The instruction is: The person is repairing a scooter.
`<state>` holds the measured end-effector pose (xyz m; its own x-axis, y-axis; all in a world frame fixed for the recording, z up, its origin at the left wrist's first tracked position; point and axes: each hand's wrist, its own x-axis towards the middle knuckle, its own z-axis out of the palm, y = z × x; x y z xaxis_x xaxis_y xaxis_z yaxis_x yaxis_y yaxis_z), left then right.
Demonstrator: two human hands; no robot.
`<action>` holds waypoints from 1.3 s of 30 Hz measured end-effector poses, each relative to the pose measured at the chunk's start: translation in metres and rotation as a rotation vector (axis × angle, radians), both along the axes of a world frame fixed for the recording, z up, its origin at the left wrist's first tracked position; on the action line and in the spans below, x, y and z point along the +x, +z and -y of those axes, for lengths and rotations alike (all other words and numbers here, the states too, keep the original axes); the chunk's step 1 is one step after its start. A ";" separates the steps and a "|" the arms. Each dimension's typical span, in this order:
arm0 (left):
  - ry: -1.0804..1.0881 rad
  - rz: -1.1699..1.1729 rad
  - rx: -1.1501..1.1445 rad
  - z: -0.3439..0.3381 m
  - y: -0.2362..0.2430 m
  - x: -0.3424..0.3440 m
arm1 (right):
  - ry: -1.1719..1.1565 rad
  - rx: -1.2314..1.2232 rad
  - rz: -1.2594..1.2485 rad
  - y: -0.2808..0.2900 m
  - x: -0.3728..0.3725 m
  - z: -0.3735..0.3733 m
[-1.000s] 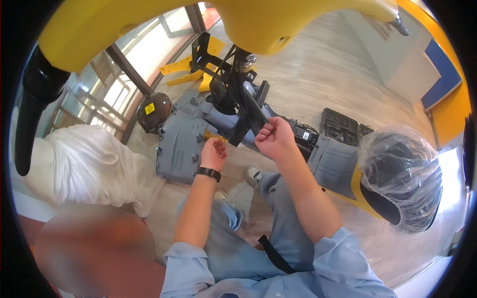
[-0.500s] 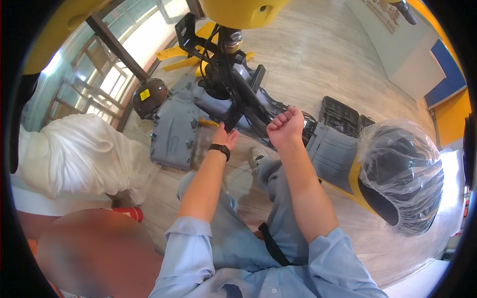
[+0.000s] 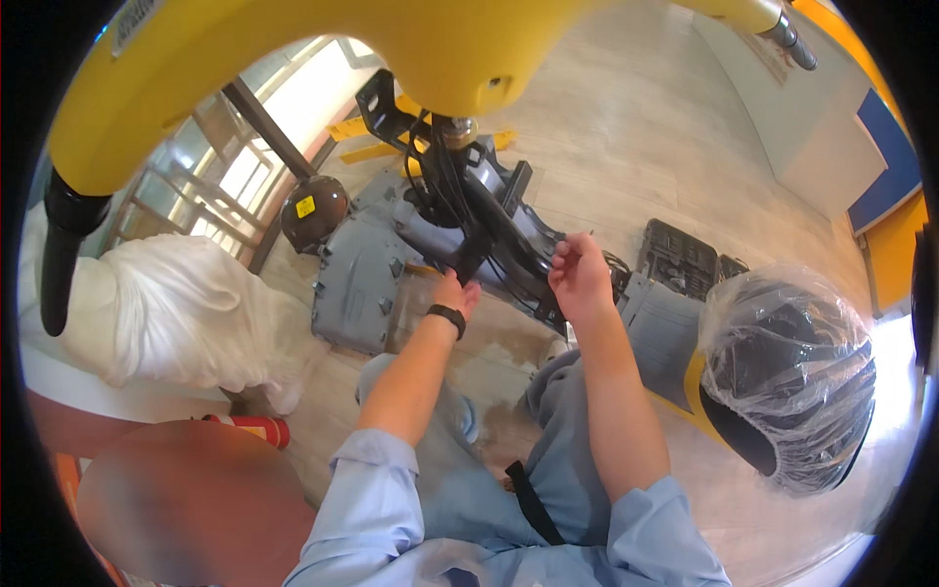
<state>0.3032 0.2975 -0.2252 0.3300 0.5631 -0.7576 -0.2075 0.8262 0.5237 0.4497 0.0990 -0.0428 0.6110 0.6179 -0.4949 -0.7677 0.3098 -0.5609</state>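
Below a yellow handlebar cover (image 3: 460,59) stands a stripped scooter's black tubular frame (image 3: 504,230), with thin black cables along it. My left hand (image 3: 458,293), a dark band on its wrist, is at the lower end of a black bracket (image 3: 471,256). Its thumb and fingers are apart, and they seem to touch the bracket. To the right of the frame tube is my right hand (image 3: 584,282), its fingers curled in. A small thin tip seems to show above the curled fingers, but what they hold is too small to make out.
Grey plastic panels (image 3: 357,284) lie left of the frame, beside a dark round part (image 3: 315,213) with a yellow sticker. At right are a black tool case (image 3: 675,256) and a plastic-wrapped seat (image 3: 792,377). A white-draped object (image 3: 186,313) and a red cylinder (image 3: 264,428) are at left.
The view has shifted, so more of the yellow handlebar and its left black grip shows. My right hand's fist has loosened slightly and turned. My left hand stays by the bracket.
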 end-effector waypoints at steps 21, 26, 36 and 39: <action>0.208 -0.011 0.190 0.018 0.098 -0.018 | 0.391 0.118 0.759 0.006 -0.052 -0.065; 0.265 -0.052 0.219 -0.021 0.090 -0.036 | 0.171 -0.163 0.487 0.000 -0.038 -0.057; 0.001 0.004 0.465 -0.031 0.079 -0.042 | -0.005 0.046 -0.118 -0.011 -0.012 -0.034; 0.012 -0.067 0.606 -0.032 0.067 -0.034 | -0.006 0.069 -0.143 -0.012 -0.010 -0.029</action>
